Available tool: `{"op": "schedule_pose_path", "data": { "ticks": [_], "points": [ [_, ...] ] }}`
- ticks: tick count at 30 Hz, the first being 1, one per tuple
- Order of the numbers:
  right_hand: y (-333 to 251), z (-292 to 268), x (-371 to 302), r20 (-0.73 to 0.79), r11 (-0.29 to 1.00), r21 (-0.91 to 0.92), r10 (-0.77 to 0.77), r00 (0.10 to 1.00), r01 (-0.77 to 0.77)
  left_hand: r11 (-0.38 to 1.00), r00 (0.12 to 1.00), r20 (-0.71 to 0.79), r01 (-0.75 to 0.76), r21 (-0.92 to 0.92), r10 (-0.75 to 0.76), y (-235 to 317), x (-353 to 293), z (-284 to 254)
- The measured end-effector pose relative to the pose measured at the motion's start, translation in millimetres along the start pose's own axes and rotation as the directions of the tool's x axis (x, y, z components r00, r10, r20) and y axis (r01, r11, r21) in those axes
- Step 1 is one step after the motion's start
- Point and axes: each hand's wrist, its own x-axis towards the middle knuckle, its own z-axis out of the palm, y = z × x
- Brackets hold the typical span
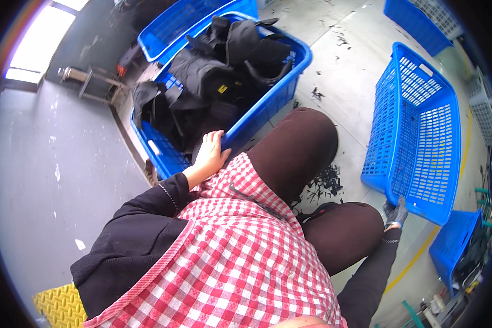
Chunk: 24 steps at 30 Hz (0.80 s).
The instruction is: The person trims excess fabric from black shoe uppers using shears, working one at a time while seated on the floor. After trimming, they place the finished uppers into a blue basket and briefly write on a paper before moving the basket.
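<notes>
My bare left hand [210, 157] is closed over the near rim of a blue plastic basket [270, 90], its fingertips next to the black contents. Dark pieces [202, 74], perhaps moulded fabric or rubber parts, fill this basket in a loose heap; one carries a small yellow mark. On my right, a grey-gloved right hand [396, 212] of mine grips the near rim of a second blue basket [382, 131]. That basket is slatted and tilted, with its bare inside walls showing.
Another blue basket [197, 22] stands behind the full one. Further baskets sit at the far right, and a blue bin [454, 246] with dark items stands lower right. Black scraps [325, 183] litter the floor. A grey surface [65, 164] lies at left.
</notes>
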Motion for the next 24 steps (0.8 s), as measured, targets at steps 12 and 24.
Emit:
{"op": "schedule_pose_path", "data": {
  "ticks": [12, 24],
  "points": [
    [-41, 195, -121, 0.754, -0.377, -0.578, -0.585, 0.298, 0.724, 0.969, 0.969, -0.066, -0.231, 0.083, 0.236, -97, -106, 33],
    [65, 386, -300, 0.989, -0.733, -0.113, -0.020, 0.145, 0.670, 0.912, 0.896, -0.195, -0.409, -0.017, 0.399, -114, -125, 65]
  ]
}}
